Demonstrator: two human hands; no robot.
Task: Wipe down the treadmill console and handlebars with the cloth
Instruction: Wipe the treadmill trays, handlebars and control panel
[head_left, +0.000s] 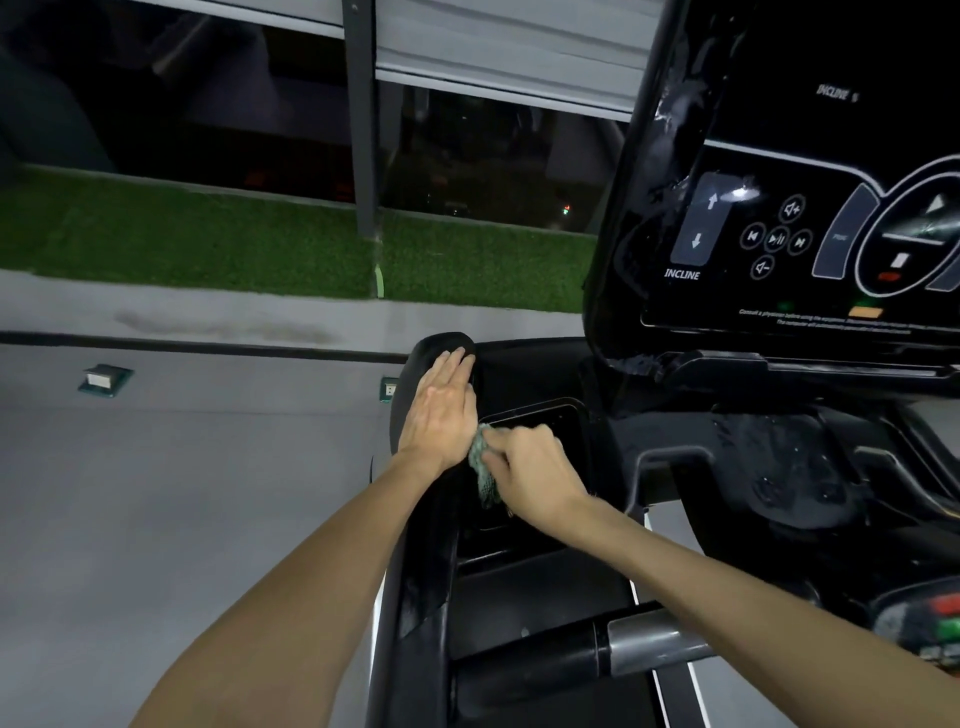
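Observation:
The black treadmill console (779, 249) with incline and media buttons fills the upper right. Its left side handlebar (415, 545) runs from the bottom centre up to a rounded end. My left hand (441, 410) lies flat on that handlebar near its top, fingers together and extended. My right hand (530, 473) is closed on a crumpled grey-green cloth (483, 467), pressing it at the edge of the recessed side tray (550, 415) just right of the handlebar. The two hands almost touch.
A grey and black front crossbar (623, 644) crosses below my right forearm. Coloured buttons (940, 618) show at the right edge. Grey floor (156, 493) with two floor sockets lies left, then a green turf strip (208, 234) and dark windows.

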